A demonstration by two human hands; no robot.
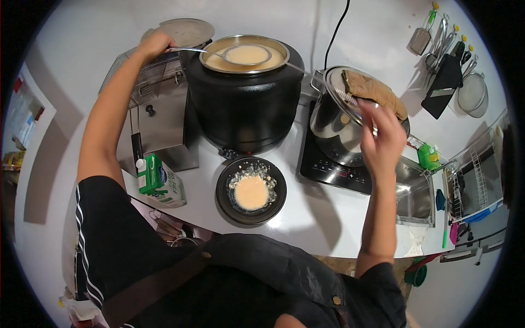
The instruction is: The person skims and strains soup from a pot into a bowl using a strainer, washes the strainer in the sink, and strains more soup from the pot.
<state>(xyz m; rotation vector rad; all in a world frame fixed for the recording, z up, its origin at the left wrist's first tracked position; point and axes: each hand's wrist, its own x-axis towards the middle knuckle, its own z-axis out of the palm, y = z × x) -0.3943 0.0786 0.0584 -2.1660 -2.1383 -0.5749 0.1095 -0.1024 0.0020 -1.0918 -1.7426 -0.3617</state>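
Note:
My left hand (157, 44) grips the thin metal handle of a round strainer (247, 54), held level at the mouth of a black soup warmer (246, 104). Pale creamy liquid shows in and around the strainer. From the warmer's right rim, a long thin utensil (298, 68) slants toward my right hand (381, 128), whose curled fingers close on its blurred far end, in front of a steel pot (333, 128). The utensil's other end is hidden. A black bowl (224, 205) below the warmer contains creamy liquid with pale bits around it.
A folded brown cloth (374, 93) lies on the steel pot's glass lid, above a black induction cooker (333, 177). A green and white carton (158, 183) stands at left by a steel fryer (164, 134). The sink (413, 191) is at right; utensils hang above.

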